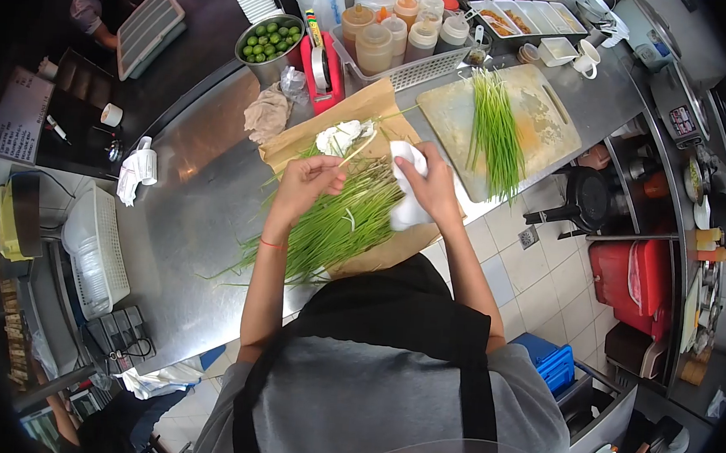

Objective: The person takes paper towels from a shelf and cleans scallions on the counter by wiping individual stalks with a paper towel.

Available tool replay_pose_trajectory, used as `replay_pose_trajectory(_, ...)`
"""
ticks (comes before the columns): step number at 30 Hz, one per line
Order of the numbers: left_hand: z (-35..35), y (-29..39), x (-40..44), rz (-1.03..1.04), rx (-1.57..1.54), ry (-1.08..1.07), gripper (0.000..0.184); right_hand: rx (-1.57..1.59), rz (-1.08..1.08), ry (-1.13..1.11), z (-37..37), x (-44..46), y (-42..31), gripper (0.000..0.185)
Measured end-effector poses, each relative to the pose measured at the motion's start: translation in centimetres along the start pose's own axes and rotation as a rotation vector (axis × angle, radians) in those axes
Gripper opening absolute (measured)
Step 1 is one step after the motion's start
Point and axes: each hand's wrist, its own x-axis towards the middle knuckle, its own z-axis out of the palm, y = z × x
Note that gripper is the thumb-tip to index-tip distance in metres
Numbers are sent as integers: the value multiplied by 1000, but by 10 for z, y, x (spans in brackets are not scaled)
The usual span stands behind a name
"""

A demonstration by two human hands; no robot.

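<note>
A thick heap of long green chives [329, 237] lies on brown paper [376, 101] on the steel counter, roots and pale ends towards the right. Over the heap's upper left, my left hand [305, 190] pinches a thin pale yellowish strip [356, 151], perhaps a stalk. My right hand [435, 185] is closed on a white paper towel [406, 211] beside the pale ends. A crumpled white wad [341, 137] rests on the paper just beyond the chives. A second bunch of chives [494, 135] lies on the cutting board [447, 106] to the right.
Behind the paper stand a bowl of green limes [272, 43], a red tape dispenser [321, 76] and a basket [428, 71] of sauce bottles. A crumpled brown cloth [267, 113] lies at the left. Pans [588, 198] sit on shelves at the right. Other people are at the edges.
</note>
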Motion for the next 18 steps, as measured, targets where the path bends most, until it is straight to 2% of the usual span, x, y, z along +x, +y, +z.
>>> replay_pose_trajectory(3, 18, 2, 1, 49, -36, 24, 15, 786, 291, -433, 11, 0, -14, 34)
replay_pose_trajectory(4, 21, 2, 3, 64, -33, 38, 14, 1041, 510, -550, 7, -2, -20, 34)
replay_pose_trajectory(7, 26, 4, 3, 121, 152, 118, 11, 1194, 551, -597, 11, -3, -17, 38)
replay_pose_trajectory(11, 36, 1, 1, 297, 501, 190, 6, 1110, 637, -509, 23, -2, -13, 32)
replay_pose_trajectory(15, 41, 3, -2, 387, 613, 207, 4, 1106, 591, -399, 32, 1, -15, 24)
replay_pose_trajectory(18, 42, 7, -8, 346, 551, 211, 6, 1112, 589, -363, 32, 5, -18, 21)
